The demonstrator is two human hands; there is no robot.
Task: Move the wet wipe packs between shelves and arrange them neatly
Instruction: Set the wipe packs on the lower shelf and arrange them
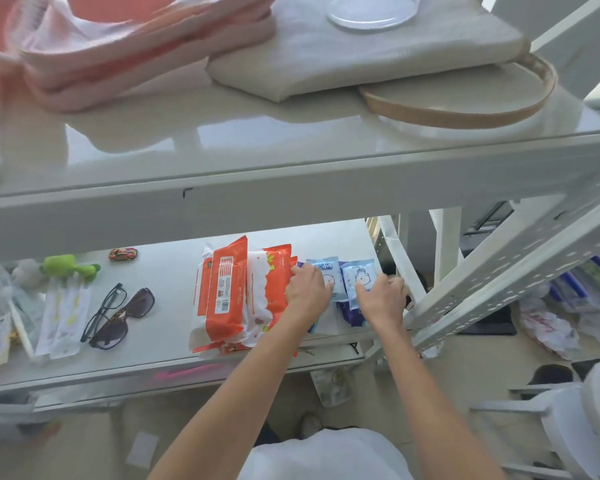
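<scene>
On the lower shelf (174, 292) lie large orange-and-white wet wipe packs (236, 292), stacked and leaning together. To their right sit small light-blue wipe packs (326, 271) with a cartoon face, standing over purple packs (349, 315). My left hand (307, 287) rests between the orange stack and the left blue pack, fingers curled on the pack's edge. My right hand (381, 296) grips the right blue pack (361, 273) at its lower side. Parts of the small packs are hidden under both hands.
On the same shelf, further left: two pairs of glasses (118, 313), a green plush toy (70, 266), a small toy car (123, 253), packaged items (61, 317). The upper shelf (257, 181) carries pink folded cloth (118, 53), a beige cushion (361, 53), a round tray (465, 98). A perforated post (520, 282) stands right.
</scene>
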